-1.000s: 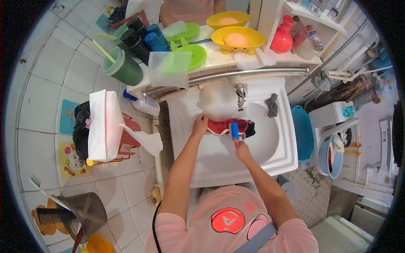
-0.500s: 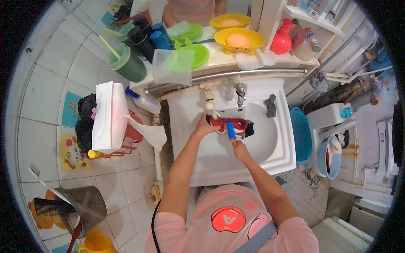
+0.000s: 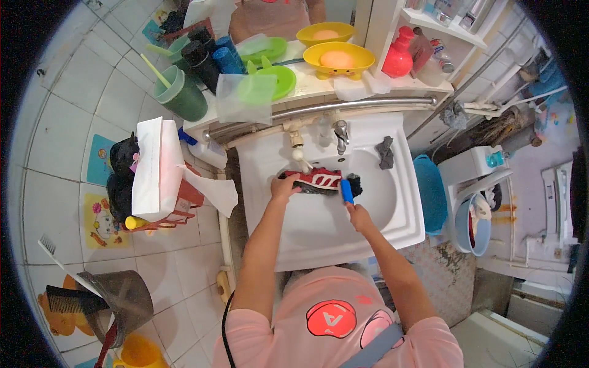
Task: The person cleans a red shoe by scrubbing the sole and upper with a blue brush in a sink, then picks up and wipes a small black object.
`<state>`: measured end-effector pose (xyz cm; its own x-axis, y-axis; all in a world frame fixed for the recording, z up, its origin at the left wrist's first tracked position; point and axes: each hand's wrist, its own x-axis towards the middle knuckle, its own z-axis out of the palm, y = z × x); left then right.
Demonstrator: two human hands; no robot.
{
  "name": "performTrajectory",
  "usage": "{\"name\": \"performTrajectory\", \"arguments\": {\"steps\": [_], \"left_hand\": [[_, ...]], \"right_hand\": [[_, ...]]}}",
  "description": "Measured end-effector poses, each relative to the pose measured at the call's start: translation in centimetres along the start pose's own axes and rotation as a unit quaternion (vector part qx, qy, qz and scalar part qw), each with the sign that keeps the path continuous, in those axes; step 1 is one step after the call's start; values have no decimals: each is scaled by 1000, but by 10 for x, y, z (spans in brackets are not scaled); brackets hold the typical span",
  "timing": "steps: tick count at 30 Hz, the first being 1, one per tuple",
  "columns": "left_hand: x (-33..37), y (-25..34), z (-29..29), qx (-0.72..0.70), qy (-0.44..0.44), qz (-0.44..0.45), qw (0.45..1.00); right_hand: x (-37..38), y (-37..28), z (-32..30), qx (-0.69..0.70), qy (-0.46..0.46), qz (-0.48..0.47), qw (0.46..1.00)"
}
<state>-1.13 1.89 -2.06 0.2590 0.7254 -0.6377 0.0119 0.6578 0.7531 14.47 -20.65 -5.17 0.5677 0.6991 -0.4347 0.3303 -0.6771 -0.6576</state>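
A red shoe with white stripes [image 3: 322, 179] lies tilted on its side over the white sink [image 3: 307, 245], under a cream-coloured tap. My left hand [image 3: 284, 186] is closed round its left end. My right hand [image 3: 361, 217] grips a slim blue brush [image 3: 347, 191], held at the shoe's right end; its bristles cannot be made out. Just past the brush sits a dark, rough-looking clump [image 3: 354, 185] in the basin, too small to name. A grey crumpled cloth [image 3: 384, 153] rests on the sink's right rear side.
Behind the sink stand a chrome faucet [image 3: 341, 136] and a metal rail [image 3: 331, 107]. The shelf above holds a yellow soap dish [image 3: 337, 59], a green cup [image 3: 181, 95] and a red bottle [image 3: 400, 54]. A tissue box [image 3: 156, 168] juts out at left; a blue tub [image 3: 429, 196] stands right.
The shoe has turned so its striped side shows, and my left hand has shifted with it. The brush has moved right, from across the shoe to its right end. The view has shifted slightly.
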Motion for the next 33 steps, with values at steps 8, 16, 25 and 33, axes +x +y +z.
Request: {"name": "performTrajectory", "arguments": {"steps": [8,16,25,33], "left_hand": [[-14,28,24,199,84,54,975],[-31,13,-15,84,-47,-24,995],[-50,14,-17,89,-113,-108,984],[-51,22,-18,92,-219,-222,946]], "right_hand": [[-34,-4,7,123,-87,129,980],[-19,5,-8,262,-72,155,950],[-7,-1,-4,498,101,184,842],[7,-30,-50,515,53,130,846]]}}
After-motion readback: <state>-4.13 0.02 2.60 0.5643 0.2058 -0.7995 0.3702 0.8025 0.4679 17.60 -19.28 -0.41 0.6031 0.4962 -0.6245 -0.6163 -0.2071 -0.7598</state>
